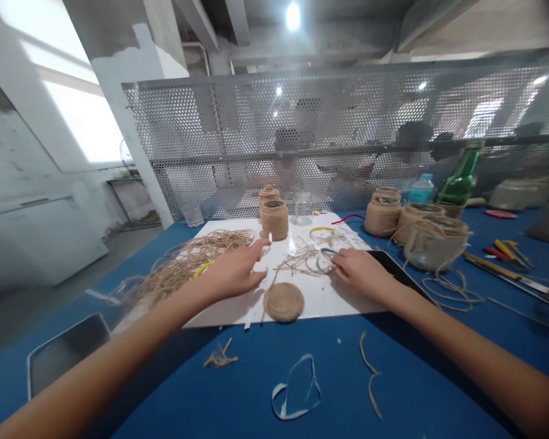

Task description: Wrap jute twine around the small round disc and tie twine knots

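Observation:
My left hand (233,268) hovers over the white board, thumb and forefinger spread apart. A small white bit (270,238) shows at its forefinger tip, perhaps stuck there. My right hand (359,271) is closed on the edge of a thin ring that looks like a roll of tape (322,261). Between the hands, near the board's front edge, lies a round coiled twine disc (284,302). Loose twine (196,256) is heaped beside and behind my left hand. Beyond the hands stand twine-wrapped jars (275,221) and a clear glass jar (302,210).
The white board (238,317) rests on a blue table (174,378). A green bottle (460,174), more wrapped jars (383,216) and tools (507,271) stand or lie right. A dark tablet-like slab (68,350) lies left. White strip scraps (297,416) lie in front. Perforated metal panel (238,128) behind.

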`<state>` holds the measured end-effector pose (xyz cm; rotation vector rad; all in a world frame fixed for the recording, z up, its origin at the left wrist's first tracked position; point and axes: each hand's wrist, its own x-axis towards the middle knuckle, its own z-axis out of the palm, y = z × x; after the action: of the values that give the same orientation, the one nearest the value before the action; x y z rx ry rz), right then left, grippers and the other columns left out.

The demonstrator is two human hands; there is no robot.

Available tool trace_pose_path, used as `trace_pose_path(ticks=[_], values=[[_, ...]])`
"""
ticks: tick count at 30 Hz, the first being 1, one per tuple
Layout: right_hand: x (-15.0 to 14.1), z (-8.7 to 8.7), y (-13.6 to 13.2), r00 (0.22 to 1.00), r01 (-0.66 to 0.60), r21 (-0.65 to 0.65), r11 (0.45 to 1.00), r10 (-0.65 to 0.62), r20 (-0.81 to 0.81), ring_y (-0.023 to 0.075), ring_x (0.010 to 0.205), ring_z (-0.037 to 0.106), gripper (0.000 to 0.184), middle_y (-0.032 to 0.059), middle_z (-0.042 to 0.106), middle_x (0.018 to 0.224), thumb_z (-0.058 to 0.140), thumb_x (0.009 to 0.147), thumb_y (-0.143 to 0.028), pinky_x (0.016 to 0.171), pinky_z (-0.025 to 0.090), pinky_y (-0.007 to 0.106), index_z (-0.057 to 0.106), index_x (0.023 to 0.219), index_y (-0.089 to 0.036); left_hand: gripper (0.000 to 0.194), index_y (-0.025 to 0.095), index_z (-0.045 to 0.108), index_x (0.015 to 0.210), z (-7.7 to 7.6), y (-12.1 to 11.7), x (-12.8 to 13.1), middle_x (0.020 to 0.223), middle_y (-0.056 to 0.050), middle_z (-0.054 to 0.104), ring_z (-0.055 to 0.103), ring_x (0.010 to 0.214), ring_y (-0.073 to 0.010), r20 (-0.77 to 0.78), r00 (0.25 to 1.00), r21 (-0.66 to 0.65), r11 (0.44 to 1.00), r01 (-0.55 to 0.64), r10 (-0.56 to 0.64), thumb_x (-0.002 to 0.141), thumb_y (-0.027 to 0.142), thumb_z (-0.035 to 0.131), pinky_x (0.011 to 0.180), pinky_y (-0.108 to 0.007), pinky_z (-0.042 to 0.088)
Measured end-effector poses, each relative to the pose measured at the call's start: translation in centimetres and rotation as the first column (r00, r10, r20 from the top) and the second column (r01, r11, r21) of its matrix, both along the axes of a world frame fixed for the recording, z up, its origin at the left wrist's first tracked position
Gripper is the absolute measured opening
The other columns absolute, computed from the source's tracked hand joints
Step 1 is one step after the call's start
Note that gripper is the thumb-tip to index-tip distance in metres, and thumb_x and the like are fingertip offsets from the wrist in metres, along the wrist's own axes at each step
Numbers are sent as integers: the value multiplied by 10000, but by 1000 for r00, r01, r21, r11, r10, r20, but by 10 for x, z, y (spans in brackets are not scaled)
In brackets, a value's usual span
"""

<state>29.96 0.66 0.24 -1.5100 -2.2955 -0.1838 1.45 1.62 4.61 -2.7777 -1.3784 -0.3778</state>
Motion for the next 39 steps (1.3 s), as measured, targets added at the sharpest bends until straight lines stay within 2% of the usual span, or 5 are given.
trace_pose_path(ticks=[10, 17, 21, 29, 39], values=[[-13, 4, -10, 997, -74, 64, 995, 74, -3, 239, 881, 489, 198, 107, 568, 897, 407, 822, -175, 783, 354, 378, 595, 877, -149, 486, 197, 322, 1262, -21, -4, -10, 930, -90, 624, 584, 804, -230, -119, 993, -19, 1000, 23, -25, 785, 200, 417, 664, -301, 416], [-41, 9, -33, 940, -270, -58, 961, 249, -233, 137, 847, 554, 180, 45, 602, 907, 397, 860, -174, 740, 443, 258, 560, 937, -180, 512, 220, 291, 1262, -9, -22, 5, 953, -55, 561, 535, 863, -179, 333, 925, -50, 976, 212, -184, 787, 173, 474, 803, -342, 413], [-53, 10, -44, 639, -509, -188, 840, 223, -736, 160, 928, 554, 221, 50, 589, 1004, 465, 851, -244, 788, 451, 305, 504, 1066, -206, 490, 218, 266, 1235, -3, -42, 29, 941, -48, 547, 526, 892, -152, 710, 676, -193, 869, 456, -197, 808, 156, 498, 821, -316, 422], [-55, 8, -48, 276, -671, -76, 738, 153, -949, 126, 881, 541, 155, 8, 554, 915, 499, 843, -222, 806, 428, 283, 488, 998, -222, 366, 247, 351, 1118, -19, -47, 48, 920, -15, 527, 540, 859, -129, 905, 419, -318, 765, 560, 70, 812, 175, 537, 789, -300, 420], [-58, 11, -53, 258, -716, -98, 691, 131, -957, 127, 914, 543, 219, 13, 569, 963, 508, 846, -241, 819, 422, 276, 500, 1065, -243, 370, 234, 390, 1103, -17, -57, 46, 1001, -30, 523, 508, 931, -157, 689, 710, -26, 975, 223, -144, 783, 118, 533, 847, -319, 390]])
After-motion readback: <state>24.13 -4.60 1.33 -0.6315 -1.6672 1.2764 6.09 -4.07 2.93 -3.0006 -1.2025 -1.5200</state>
